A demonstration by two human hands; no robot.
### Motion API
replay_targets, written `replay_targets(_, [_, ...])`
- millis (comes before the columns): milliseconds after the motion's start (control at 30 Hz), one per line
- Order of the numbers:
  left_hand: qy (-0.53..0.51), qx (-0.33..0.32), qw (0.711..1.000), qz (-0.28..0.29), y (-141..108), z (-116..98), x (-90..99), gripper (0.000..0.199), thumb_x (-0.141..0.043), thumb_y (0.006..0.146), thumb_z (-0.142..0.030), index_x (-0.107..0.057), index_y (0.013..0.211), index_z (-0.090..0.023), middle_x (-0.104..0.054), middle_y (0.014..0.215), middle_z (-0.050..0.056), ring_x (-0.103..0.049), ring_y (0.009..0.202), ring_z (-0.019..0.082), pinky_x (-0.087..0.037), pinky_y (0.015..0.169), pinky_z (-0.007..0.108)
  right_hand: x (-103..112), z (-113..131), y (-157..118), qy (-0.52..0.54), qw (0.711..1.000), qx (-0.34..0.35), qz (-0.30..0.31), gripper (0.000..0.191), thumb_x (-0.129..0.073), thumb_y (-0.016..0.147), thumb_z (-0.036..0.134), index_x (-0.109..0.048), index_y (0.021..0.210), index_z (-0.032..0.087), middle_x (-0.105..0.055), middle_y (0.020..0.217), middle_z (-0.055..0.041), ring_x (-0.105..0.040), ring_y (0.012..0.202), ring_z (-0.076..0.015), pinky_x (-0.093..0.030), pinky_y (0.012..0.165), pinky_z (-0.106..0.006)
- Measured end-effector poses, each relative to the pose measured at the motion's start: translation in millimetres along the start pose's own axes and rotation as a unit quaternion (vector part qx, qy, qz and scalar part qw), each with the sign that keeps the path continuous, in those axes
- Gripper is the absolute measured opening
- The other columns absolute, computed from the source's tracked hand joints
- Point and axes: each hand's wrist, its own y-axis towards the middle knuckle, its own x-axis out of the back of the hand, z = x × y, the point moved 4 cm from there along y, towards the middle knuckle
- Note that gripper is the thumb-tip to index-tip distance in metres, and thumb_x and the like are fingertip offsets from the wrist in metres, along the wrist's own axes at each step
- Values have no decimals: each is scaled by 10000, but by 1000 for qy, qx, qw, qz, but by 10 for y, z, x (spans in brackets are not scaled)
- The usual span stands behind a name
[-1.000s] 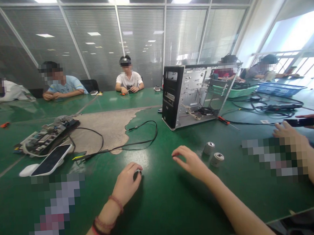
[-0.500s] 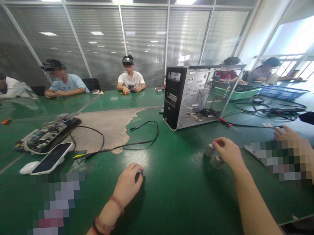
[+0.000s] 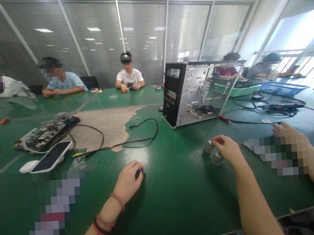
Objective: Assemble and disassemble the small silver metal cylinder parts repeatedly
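Note:
My left hand rests on the green table, its fingers curled over a small dark object that is mostly hidden. My right hand lies over two short silver cylinders, one just left of the fingertips and the other under the thumb side. Whether the fingers grip either cylinder is hidden. Red and dark bands circle my left wrist.
An open computer case stands beyond my right hand, a red-handled screwdriver beside it. A black cable, a circuit board and a phone lie to the left. Another person's hand rests at the right. Several people sit at the far side.
My right hand moved from the table's middle rightward onto the two silver cylinders and stays there. The neighbouring person's dark phone has left the view. My left hand has hardly moved.

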Motion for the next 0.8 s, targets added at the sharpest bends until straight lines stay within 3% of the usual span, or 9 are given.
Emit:
replay_targets(333, [2,0,1000,11,0,5,-25,176,-435,819,-129,-592,860,-196,-596,902,44,-571,867,196,-458,824,321,-34,-13,0,11,1000,0,17,193,-507,776,307,-651,837,194,-634,833,-52,-609,773,-189,-431,716,-306])
replay_targets(433, [0,2,1000,14,0,12,-31,176,-433,819,-126,-589,863,-194,-596,910,45,-570,873,196,-457,826,323,-29,-19,-1,28,999,-8,16,254,-525,763,336,-639,932,183,-648,871,-68,-619,780,-199,-447,718,-319])
replay_targets(567, [1,7,1000,16,-4,29,-48,176,-434,821,-129,-591,869,-193,-599,917,48,-572,882,200,-456,832,332,47,-24,-17,71,997,-25,-15,416,-539,753,406,-576,1093,167,-661,920,-91,-633,795,-224,-471,731,-358])
replay_targets(800, [-4,9,1000,12,4,43,-39,173,-441,821,-136,-590,885,-194,-604,924,47,-579,890,202,-457,832,336,220,116,-277,110,994,18,-15,417,-499,804,470,-562,1101,185,-610,1050,-118,-632,859,-239,-507,729,-370])
